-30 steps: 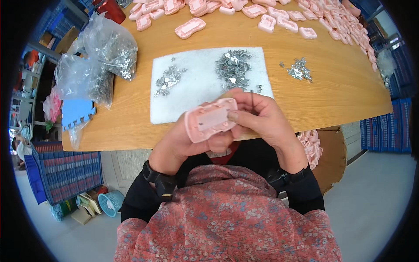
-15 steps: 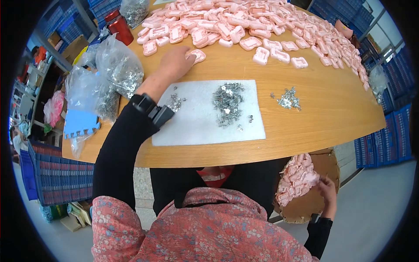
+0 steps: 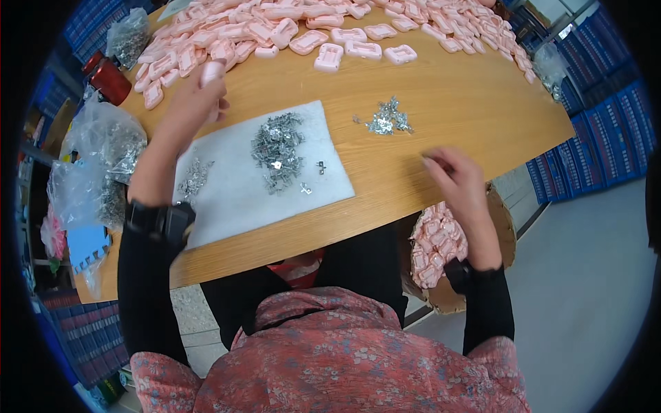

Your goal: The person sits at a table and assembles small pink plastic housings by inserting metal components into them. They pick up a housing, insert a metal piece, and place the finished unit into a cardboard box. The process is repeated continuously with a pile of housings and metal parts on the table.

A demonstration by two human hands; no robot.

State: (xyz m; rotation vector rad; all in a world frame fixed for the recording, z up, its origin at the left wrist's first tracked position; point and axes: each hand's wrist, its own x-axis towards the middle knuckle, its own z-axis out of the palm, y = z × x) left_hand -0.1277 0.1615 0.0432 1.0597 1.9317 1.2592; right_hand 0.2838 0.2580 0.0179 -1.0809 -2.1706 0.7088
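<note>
My left hand (image 3: 191, 104), raised beyond the far left corner of a white mat (image 3: 234, 155), grips a pink shell (image 3: 212, 71) between thumb and fingers. The shell sits at the upper end of this hand, near the heap of pink shells (image 3: 261, 32) along the far side of the desk (image 3: 454, 89). My right hand (image 3: 460, 180) is well apart from the held shell, over the desk's near right part, its fingers loosely bent and slightly parted from the thumb; a small pile of metal pieces (image 3: 387, 120) lies beyond it, to the left. Between my hands, the mat bears a dense metal cluster (image 3: 277, 153); a sparser metal cluster (image 3: 196, 179) lies beside my left forearm. Below the desk's edge, near my right wrist, a brown carton (image 3: 508, 230) contains further shells.
</note>
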